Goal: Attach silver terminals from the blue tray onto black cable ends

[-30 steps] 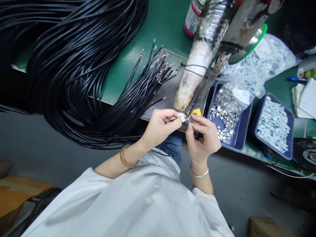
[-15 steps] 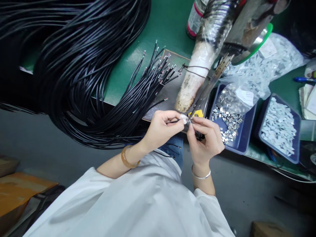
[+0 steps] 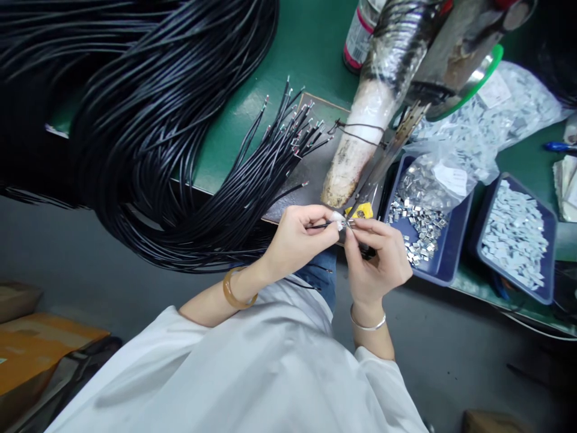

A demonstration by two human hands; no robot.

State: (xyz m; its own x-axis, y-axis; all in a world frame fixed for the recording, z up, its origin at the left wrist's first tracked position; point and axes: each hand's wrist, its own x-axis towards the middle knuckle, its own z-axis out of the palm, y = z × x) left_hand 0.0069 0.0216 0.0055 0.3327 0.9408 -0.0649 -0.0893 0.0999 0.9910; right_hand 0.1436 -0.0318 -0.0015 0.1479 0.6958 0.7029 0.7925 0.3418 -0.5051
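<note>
My left hand (image 3: 300, 240) is closed, its thumb and forefinger pinching a thin black cable (image 3: 318, 226) near its end. White wrapping covers the tips of those fingers. My right hand (image 3: 379, 255) is closed in a pinch just to the right, almost touching the left fingertips. What it grips is too small to make out; a silvery glint shows between the two hands. The pointed end of a long metal tool (image 3: 376, 171) comes down to that spot. A yellow piece (image 3: 359, 211) lies right behind the fingertips.
Bundled black cables (image 3: 270, 156) with stripped ends lie at left on the green table (image 3: 311, 36). A wrapped white tube (image 3: 356, 132) slants down at centre. A blue tray (image 3: 444, 264) of small metal shells and another tray (image 3: 516, 234) of pale pieces stand right, near bags (image 3: 518, 114).
The whole view has shifted slightly. Both hands keep their pinch at the tool's tip, with only a slight change at the fingertips.
</note>
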